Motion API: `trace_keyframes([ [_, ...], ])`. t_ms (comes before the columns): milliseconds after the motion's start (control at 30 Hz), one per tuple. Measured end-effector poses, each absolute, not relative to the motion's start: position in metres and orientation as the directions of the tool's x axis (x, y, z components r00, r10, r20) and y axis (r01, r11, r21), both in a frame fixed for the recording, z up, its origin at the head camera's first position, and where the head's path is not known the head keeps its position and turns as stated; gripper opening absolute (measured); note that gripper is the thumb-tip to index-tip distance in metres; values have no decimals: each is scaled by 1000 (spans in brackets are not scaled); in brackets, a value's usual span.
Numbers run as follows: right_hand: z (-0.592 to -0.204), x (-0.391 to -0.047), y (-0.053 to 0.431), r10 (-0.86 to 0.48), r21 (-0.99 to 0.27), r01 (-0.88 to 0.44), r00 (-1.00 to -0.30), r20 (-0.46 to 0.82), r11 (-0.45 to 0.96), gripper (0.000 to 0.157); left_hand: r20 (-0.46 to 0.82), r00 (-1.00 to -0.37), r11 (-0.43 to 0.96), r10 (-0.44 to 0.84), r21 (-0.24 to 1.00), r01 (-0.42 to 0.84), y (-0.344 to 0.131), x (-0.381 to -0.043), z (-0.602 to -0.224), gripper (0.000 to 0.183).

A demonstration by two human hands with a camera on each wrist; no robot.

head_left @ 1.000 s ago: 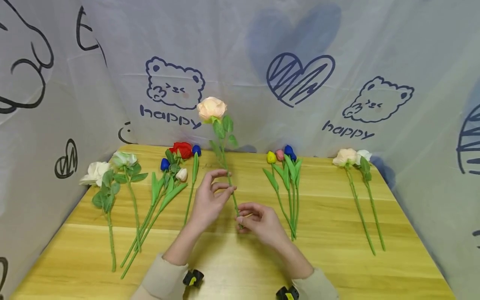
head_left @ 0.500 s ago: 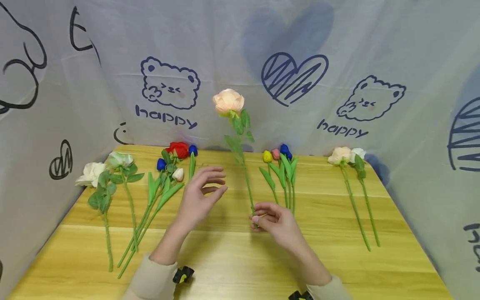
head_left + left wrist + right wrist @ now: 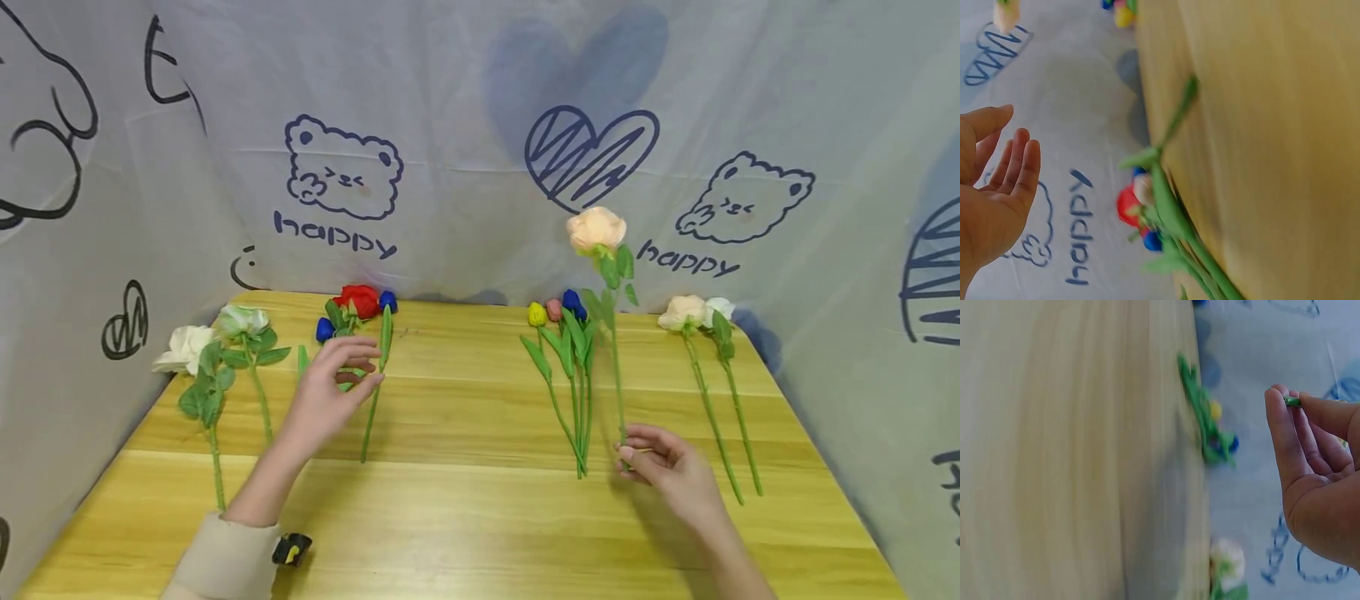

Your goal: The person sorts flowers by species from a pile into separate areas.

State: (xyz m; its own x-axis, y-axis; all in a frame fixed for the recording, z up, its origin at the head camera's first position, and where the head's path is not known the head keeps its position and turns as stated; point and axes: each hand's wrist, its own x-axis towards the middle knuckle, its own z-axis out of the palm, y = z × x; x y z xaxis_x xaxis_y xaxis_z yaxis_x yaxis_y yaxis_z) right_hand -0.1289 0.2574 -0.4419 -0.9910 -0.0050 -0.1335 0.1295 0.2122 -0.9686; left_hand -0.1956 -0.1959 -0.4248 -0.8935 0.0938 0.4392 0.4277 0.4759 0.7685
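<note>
My right hand [image 3: 670, 475] pinches the lower stem of a pale peach rose [image 3: 597, 230] between thumb and fingers, holding it upright above the table. In the right wrist view the stem end [image 3: 1292, 400] shows between the thumb and fingertips. My left hand [image 3: 330, 392], its fingers loosely bent with nothing in them, hovers over the left-hand flowers and hides part of them. Near it lie a red rose [image 3: 358, 301] and blue tulips [image 3: 387, 302]. Left of the held rose lie a yellow tulip [image 3: 537, 314], a pink one [image 3: 553, 309] and another blue one.
At the table's left lie a white rose [image 3: 187, 348] and a greenish-white rose [image 3: 243, 319]. A second peach rose [image 3: 682, 312] and a white flower [image 3: 718, 311] lie on the right. Cloth walls [image 3: 465, 100] with drawings rise behind and beside the wooden table [image 3: 465, 517].
My left hand has let go of the rose stem and moved left. My right hand has carried the peach rose to the right, past the yellow, pink and blue tulips.
</note>
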Motion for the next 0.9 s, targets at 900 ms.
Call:
trace_keyframes([
  [900, -458, -139, 436, 163, -752, 266, -964, -211, 604, 48, 7, -962, 708, 271, 676, 204, -220, -218, -453, 43],
])
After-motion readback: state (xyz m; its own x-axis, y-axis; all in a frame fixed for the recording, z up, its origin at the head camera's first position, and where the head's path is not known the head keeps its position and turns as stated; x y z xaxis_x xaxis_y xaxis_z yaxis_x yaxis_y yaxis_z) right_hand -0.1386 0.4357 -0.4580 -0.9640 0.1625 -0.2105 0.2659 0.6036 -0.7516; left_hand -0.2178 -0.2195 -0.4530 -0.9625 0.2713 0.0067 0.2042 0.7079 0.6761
